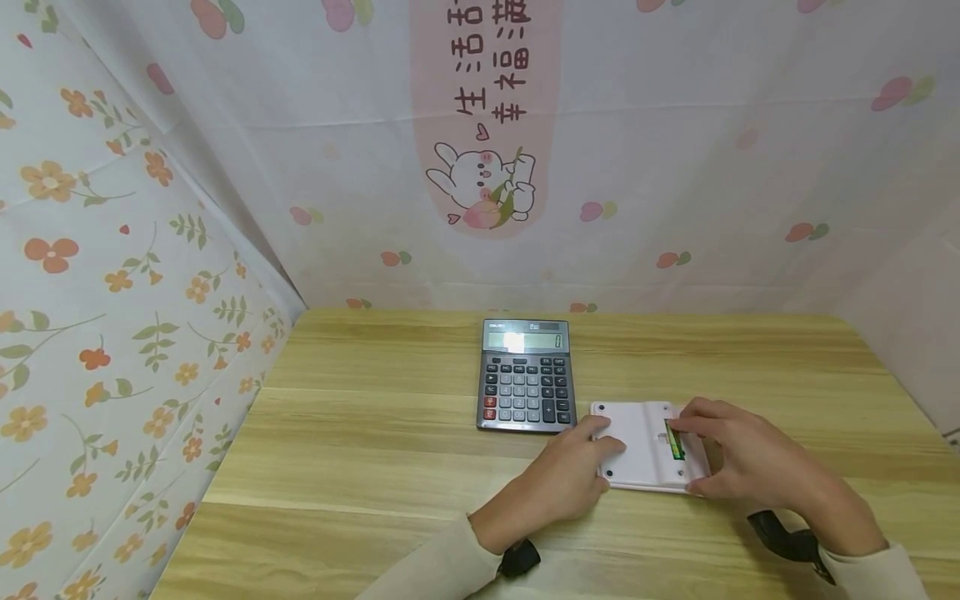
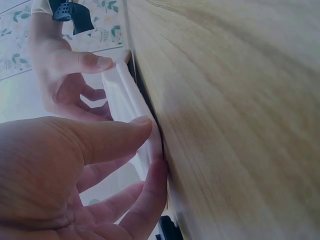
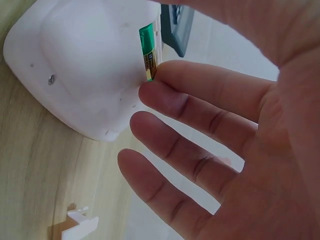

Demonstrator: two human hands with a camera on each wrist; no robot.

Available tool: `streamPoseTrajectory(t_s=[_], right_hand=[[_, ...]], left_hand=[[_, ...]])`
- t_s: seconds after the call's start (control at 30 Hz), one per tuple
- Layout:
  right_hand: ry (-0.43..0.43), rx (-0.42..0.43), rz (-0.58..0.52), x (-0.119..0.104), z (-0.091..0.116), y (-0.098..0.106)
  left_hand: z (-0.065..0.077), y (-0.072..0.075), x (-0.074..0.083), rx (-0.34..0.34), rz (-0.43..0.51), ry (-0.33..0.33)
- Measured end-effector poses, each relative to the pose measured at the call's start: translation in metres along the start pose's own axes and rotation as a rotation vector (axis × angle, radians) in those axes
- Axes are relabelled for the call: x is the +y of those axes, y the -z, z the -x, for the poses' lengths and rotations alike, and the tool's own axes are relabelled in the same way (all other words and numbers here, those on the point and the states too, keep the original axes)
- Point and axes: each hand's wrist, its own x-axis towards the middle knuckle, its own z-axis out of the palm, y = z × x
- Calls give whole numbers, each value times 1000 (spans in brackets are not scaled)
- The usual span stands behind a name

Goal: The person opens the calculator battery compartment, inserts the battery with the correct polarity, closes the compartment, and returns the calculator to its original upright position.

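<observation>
A white device (image 1: 632, 433), its kind not clear, lies with its back up on the table; screws and an open battery slot show. In that slot sits a green battery (image 1: 675, 442). My left hand (image 1: 566, 471) grips the device's left end, its thumb (image 2: 135, 131) against the near edge. Across the right end lies my right hand (image 1: 753, 458): the thumb touches the near edge, and the forefinger touches the battery's end in the right wrist view. There the other fingers (image 3: 165, 140) reach out over the device. The device's front is hidden.
A grey calculator (image 1: 525, 375) stands face up behind and left of the device, its display showing 0. In the right wrist view a small white plastic piece (image 3: 80, 226) lies on the wooden table (image 1: 360, 467). Patterned cloths (image 1: 675, 150) hang behind and at the left.
</observation>
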Motion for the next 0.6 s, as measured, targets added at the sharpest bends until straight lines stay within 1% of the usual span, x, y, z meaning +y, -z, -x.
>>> streamPoseTrajectory(t_s=[0.1, 0.27, 0.43, 0.6], right_hand=[[-9, -12, 14, 0, 0, 0], [5, -12, 34, 1, 1, 0], [12, -22, 39, 3, 1, 1], [2, -42, 43, 3, 1, 2]], left_hand=[[0, 0, 0, 2, -7, -4], [0, 0, -1, 3, -13, -6], [0, 0, -1, 7, -21, -6], [0, 0, -1, 10, -31, -6]])
